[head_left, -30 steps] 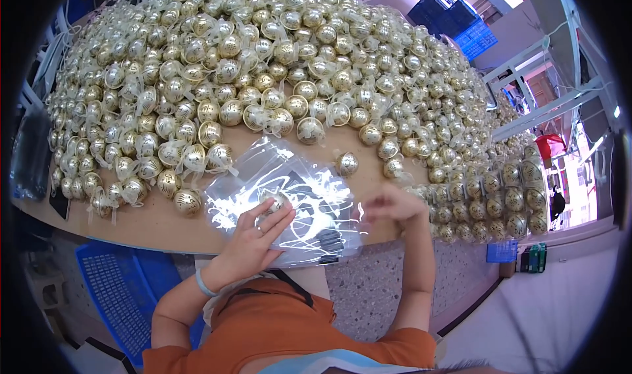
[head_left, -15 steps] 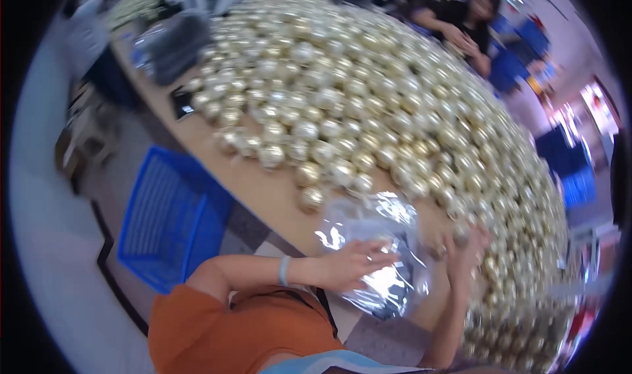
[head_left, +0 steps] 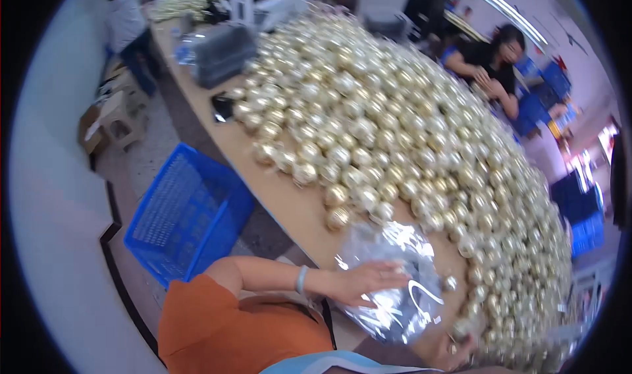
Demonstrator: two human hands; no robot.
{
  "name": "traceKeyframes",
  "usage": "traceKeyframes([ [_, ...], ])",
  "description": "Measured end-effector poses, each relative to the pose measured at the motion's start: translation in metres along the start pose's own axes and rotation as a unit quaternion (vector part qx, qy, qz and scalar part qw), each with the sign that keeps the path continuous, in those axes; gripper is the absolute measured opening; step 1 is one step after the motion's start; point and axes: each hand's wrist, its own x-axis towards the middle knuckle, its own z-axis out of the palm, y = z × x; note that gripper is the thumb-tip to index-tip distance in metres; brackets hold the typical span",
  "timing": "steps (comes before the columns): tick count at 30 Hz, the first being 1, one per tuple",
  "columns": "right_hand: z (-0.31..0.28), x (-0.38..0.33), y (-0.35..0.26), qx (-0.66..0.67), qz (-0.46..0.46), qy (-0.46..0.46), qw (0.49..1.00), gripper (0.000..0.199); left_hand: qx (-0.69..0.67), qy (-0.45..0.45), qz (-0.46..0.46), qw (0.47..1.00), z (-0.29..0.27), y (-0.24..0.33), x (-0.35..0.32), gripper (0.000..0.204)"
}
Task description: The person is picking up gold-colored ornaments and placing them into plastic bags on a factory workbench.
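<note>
A clear crinkled plastic bag lies at the near edge of a wooden table, next to a huge heap of shiny gold ball ornaments. My left hand lies flat on the bag's near side, fingers spread, pressing it down; a pale band circles that wrist. At the lower right, my right hand sits at the bag's far corner among the gold balls. It is blurred and partly cut off, so whether it grips anything is unclear.
A blue plastic crate stands on the floor left of the table. A person in dark clothes works at the far side. Another person stands at the far left end. Grey trays sit on the table's far end.
The view has swung left and tilted, bringing the blue crate and the far people into sight. My left hand stays on the bag; my right hand has slid toward the lower right.
</note>
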Motion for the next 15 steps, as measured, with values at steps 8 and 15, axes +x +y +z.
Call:
traceKeyframes([
  [8,0.024,0.063,-0.114,0.488,0.334,-0.535,0.603,0.067,0.012,-0.048,-0.034,0.998,-0.046,0.015,0.010,0.085],
  [15,0.078,0.065,-0.141,0.492,0.188,-0.500,0.687,0.056,0.028,-0.069,-0.036,0.997,-0.034,0.019,0.014,0.084],
])
